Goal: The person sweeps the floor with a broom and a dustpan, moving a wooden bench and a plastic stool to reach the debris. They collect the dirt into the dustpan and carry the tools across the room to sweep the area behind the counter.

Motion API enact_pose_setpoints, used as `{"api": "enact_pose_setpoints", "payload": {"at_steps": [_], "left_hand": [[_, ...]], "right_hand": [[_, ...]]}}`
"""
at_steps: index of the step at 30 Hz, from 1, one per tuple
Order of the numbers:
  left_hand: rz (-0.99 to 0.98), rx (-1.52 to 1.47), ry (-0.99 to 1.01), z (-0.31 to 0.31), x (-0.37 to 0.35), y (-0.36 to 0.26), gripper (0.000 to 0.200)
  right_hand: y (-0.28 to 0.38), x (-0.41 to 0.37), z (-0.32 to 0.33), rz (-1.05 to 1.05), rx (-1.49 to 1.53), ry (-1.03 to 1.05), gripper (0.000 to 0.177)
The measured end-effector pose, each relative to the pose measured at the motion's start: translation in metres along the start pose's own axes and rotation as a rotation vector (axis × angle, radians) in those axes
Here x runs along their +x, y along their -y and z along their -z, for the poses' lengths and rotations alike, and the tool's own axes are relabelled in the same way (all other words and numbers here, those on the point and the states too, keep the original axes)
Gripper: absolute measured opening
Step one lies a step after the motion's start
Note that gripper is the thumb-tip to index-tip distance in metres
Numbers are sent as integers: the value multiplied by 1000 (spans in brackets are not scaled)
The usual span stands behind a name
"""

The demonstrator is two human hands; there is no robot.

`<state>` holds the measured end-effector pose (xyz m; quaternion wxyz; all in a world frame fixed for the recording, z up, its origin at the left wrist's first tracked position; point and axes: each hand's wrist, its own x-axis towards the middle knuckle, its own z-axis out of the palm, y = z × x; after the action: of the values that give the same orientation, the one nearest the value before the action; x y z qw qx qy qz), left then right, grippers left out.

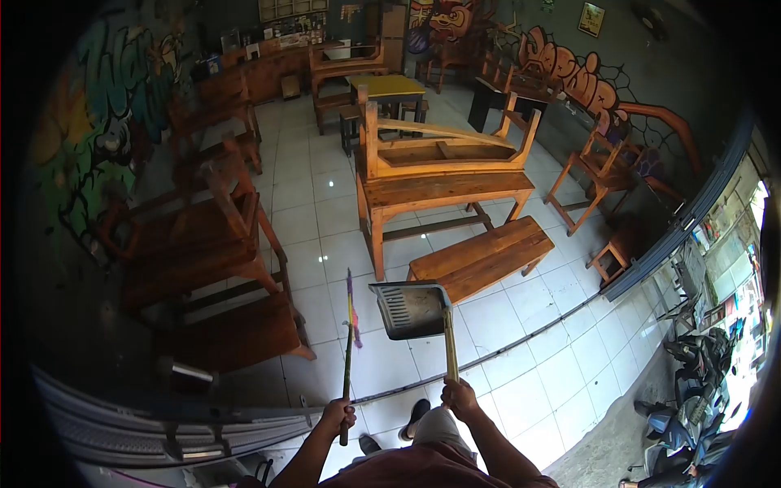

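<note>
Obs: dustpan (407, 309) was held in the air over the tiled floor (521, 358), ahead of the body. Only its ribbed inner face was discernible; contents could not be made out. Its long axis ran along the yellowish handle, pan end pointing away from the right hand (460, 398) toward the wooden worktop (443, 191), which carried an upturned bench (447, 146). Right grip was clamped round the handle end. Left hand (338, 415): grip was clamped on a thin stick (348, 358), near-upright in view, just beside the pan, with a coloured strip near its far end.
</note>
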<state>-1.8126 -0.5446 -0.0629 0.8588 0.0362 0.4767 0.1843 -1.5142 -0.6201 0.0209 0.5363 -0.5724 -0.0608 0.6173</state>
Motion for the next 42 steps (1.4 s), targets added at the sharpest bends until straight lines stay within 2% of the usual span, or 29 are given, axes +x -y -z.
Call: {"api": "enact_pose_setpoints", "payload": {"at_steps": [3,6,9,12,14,20,24,26,27,29,36,39,41,42], "left_hand": [[-4,-11,-20,-23,23,-46,25],[6,-68,-48,-46,40,-87,27],[13,-146,-85,-76,50,-126,27],[2,-130,-32,-91,61,-165,26],[32,-359,-74,-100,58,-188,26],[-16,-463,-57,-93,55,-209,25],[-132,-451,-152,-102,48,-238,23],[-259,-211,-212,-99,47,-259,19],[-268,-219,-201,-94,50,-276,19],[-295,-22,-335,-86,61,-302,15],[-353,63,-236,-83,89,-429,16],[-372,61,-178,-88,124,-480,19],[-392,52,-235,-103,143,-516,20],[-393,29,-207,-110,153,-534,21]], "right_hand": [[25,30,-4,-14,-84,-34,14],[37,88,13,-56,-111,23,16],[66,142,7,-124,-261,29,19],[111,175,-20,-225,-379,61,20],[128,201,-33,-253,-408,97,20],[180,254,-110,-285,-423,246,21],[186,297,-161,-339,-410,269,17],[187,308,-186,-323,-466,237,16],[191,315,-202,-289,-495,199,16],[197,323,-224,-301,-503,189,15],[213,388,-269,-320,-427,248,19],[220,421,-286,-315,-435,213,20],[234,437,-304,-315,-394,296,16],[241,451,-314,-307,-392,268,15]]}}
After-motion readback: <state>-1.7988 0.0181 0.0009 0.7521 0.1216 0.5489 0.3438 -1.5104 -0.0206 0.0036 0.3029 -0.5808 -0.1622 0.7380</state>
